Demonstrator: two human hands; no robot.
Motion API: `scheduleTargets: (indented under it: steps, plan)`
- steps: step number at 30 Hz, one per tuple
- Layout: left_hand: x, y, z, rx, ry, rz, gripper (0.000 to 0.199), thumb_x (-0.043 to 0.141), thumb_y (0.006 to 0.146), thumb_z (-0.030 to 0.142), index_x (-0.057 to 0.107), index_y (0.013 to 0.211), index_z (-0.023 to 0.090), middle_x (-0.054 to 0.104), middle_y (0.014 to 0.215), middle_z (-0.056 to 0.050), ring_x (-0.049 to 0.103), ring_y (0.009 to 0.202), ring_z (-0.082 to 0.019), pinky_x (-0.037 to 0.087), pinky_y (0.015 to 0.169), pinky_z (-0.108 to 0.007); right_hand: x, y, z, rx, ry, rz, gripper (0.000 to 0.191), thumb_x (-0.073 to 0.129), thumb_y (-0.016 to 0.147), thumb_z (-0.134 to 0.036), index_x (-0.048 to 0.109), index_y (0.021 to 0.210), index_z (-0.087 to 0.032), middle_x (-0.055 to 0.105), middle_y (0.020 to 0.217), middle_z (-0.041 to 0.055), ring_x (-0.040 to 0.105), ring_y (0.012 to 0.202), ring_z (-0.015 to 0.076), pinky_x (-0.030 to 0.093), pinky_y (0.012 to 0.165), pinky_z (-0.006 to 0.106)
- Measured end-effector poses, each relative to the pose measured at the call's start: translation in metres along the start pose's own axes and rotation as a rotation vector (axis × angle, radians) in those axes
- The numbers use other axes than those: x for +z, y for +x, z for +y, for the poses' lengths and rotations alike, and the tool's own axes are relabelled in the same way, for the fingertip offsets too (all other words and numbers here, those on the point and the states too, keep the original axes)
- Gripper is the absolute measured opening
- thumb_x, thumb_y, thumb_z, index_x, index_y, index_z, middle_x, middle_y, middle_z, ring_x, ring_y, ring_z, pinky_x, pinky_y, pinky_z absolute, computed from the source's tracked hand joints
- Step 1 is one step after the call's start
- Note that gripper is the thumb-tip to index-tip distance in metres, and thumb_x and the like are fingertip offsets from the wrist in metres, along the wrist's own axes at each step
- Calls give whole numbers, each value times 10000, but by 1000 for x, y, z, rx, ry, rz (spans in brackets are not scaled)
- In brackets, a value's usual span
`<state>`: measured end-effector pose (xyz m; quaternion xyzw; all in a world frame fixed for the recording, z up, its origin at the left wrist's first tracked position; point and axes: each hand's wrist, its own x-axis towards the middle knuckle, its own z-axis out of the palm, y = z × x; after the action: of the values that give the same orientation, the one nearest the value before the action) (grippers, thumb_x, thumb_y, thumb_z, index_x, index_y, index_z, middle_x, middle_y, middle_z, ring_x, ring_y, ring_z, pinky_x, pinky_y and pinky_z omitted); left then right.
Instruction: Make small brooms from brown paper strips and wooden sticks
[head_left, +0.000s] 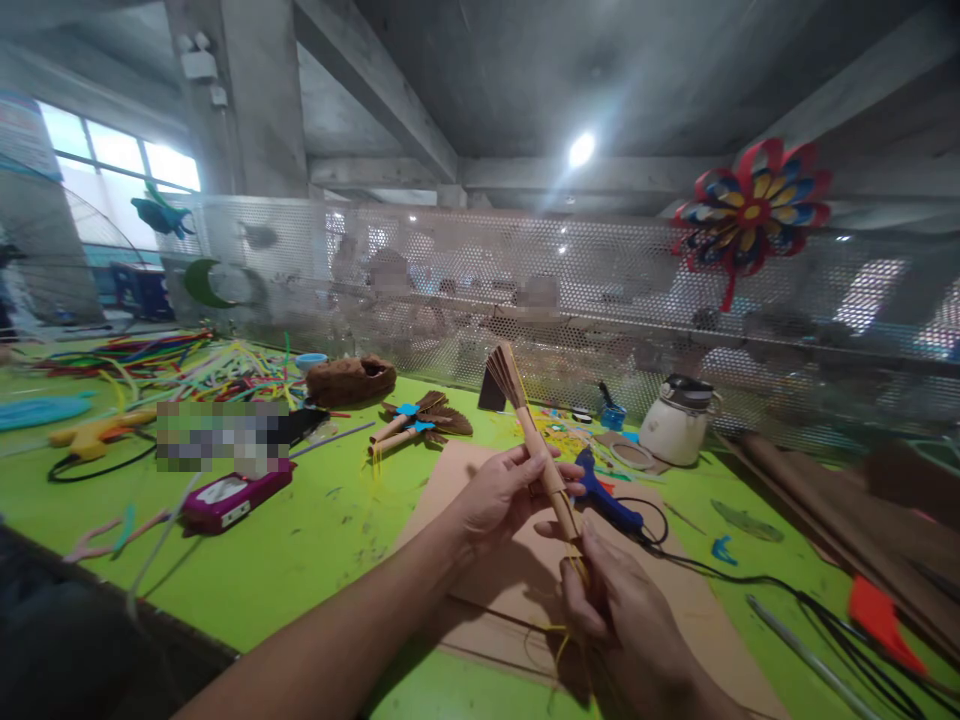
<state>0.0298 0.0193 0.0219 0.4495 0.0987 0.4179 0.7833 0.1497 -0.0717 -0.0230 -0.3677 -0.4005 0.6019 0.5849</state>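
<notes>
A slim brown paper roll (pixel 534 440) with a pleated fan-like top stands slanted over a cardboard sheet (pixel 465 500). My left hand (pixel 504 495) is closed round its middle, thumb on the near side. Lower down, my right hand (pixel 611 585) pinches the bottom end, where thin yellow strands hang. Two similar brown rolls (pixel 394 435) with blue bits and dark leaf-like tops lie on the green table, beyond the cardboard's left edge. A blue glue gun (pixel 606 495) rests just right of my left hand's fingertips.
On the green table (pixel 315 560) are a purple power strip (pixel 238 497), a yellow glue gun (pixel 101 435), colourful strips (pixel 225 365), a brown fuzzy pouch (pixel 349 380) and a white kettle (pixel 675 425). Black cables (pixel 750 578) cross the right side. Behind stands a perforated metal screen (pixel 450 300).
</notes>
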Motion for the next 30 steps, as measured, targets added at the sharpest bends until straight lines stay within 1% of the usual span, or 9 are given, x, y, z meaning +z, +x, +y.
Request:
scheduleTargets:
  steps: [8, 12, 15, 18, 20, 22, 26, 28, 30]
  plan:
    - [2, -2, 0, -3, 13, 13, 158, 563, 849, 202, 508, 971, 118, 668, 956, -153, 654, 836, -220, 492, 692, -317, -1, 4, -4, 82, 125, 5, 362, 429, 883, -504, 543, 984, -176, 300, 357, -116, 92, 344, 42, 101, 352, 179]
    - [1, -1, -4, -35, 43, -37, 143, 546, 857, 212, 526, 955, 109, 659, 957, -148, 646, 804, -203, 492, 663, -300, 0, 4, -6, 133, 81, 83, 318, 493, 845, -481, 554, 872, -170, 292, 387, -114, 111, 355, 29, 95, 353, 156]
    - [-2, 0, -7, -17, 67, -83, 151, 539, 863, 235, 537, 944, 108, 654, 952, -144, 638, 828, -208, 489, 631, -285, 2, 4, -9, 153, 65, 138, 301, 521, 824, -460, 558, 838, -161, 277, 406, -116, 118, 366, 23, 103, 359, 138]
    - [-3, 0, -6, 12, 80, -76, 149, 531, 868, 234, 529, 949, 109, 657, 942, -144, 638, 823, -204, 497, 674, -310, 2, 5, -11, 175, 89, 122, 297, 502, 836, -441, 569, 826, -152, 272, 392, -117, 101, 354, 19, 108, 347, 132]
    - [-4, 2, -5, 11, 89, -43, 138, 542, 860, 217, 527, 937, 103, 662, 939, -150, 642, 818, -201, 496, 736, -336, 0, 6, -10, 186, 86, 90, 265, 493, 842, -402, 572, 821, -149, 315, 389, -106, 113, 340, 15, 128, 338, 129]
    - [-6, 4, -3, 5, 101, 3, 132, 558, 849, 206, 529, 919, 98, 671, 910, -150, 651, 799, -198, 492, 763, -340, -3, 6, -8, 218, 71, 43, 243, 482, 840, -382, 568, 836, -155, 381, 397, -84, 184, 318, 26, 186, 324, 136]
    - [-11, 7, 0, 16, 147, 101, 139, 590, 831, 213, 547, 885, 93, 685, 864, -143, 659, 746, -185, 494, 756, -326, -11, 7, -8, 290, 30, -33, 259, 546, 791, -388, 571, 920, -165, 535, 507, -24, 434, 366, 107, 368, 338, 222]
    - [-13, 9, 2, 32, 156, 145, 123, 589, 832, 206, 549, 870, 96, 689, 849, -135, 661, 732, -182, 498, 760, -333, -18, 8, -15, 276, -66, 1, 264, 596, 756, -384, 584, 905, -167, 589, 597, 7, 522, 443, 134, 398, 373, 236]
    - [-14, 9, 5, 49, 153, 195, 100, 578, 840, 195, 541, 859, 104, 693, 816, -123, 663, 707, -177, 501, 760, -338, -29, 11, -24, 183, -314, 89, 260, 606, 745, -403, 615, 838, -161, 622, 656, 41, 578, 532, 162, 411, 412, 242]
